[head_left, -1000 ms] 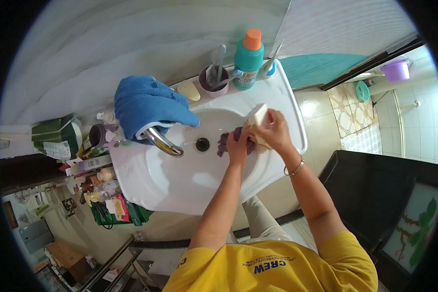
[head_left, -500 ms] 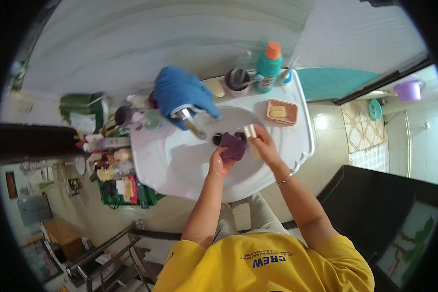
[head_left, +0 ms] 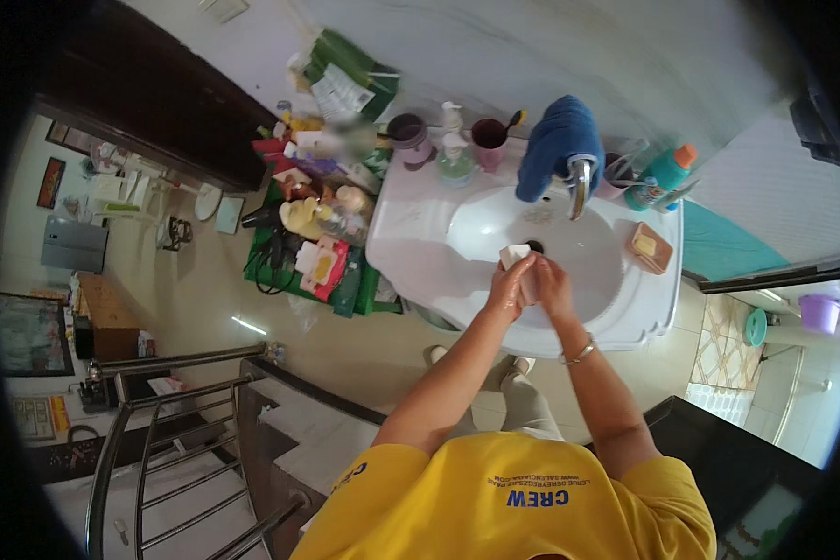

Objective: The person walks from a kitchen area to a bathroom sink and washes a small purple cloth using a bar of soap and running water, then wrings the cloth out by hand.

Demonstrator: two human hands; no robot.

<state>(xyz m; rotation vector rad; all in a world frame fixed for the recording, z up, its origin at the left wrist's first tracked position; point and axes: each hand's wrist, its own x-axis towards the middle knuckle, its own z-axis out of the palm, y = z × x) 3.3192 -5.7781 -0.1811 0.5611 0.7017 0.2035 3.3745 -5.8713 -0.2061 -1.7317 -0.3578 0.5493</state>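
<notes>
My left hand (head_left: 510,291) and my right hand (head_left: 553,287) are close together over the white washbasin (head_left: 583,271). Both are closed around a pale oblong block (head_left: 514,255), whose white end sticks out past the left fingers. More of its pale side shows between the hands; its exact kind I cannot make out. Just beyond the fingers is the dark drain hole (head_left: 535,246). A blue cloth (head_left: 567,135) drapes over the metal tap (head_left: 581,187) behind the basin. No purple cloth can be seen.
On the basin's right rim sits a pink soap dish (head_left: 650,248) with yellow soap, near a teal bottle (head_left: 660,177). Cups and a pump bottle (head_left: 455,161) line the back left. A crowded green crate (head_left: 366,291) stands at left; a metal railing (head_left: 187,359) is lower left.
The view has swung left, so the basin appears further right. The purple cloth from my left hand is out of sight. My hands have come together around the pale block.
</notes>
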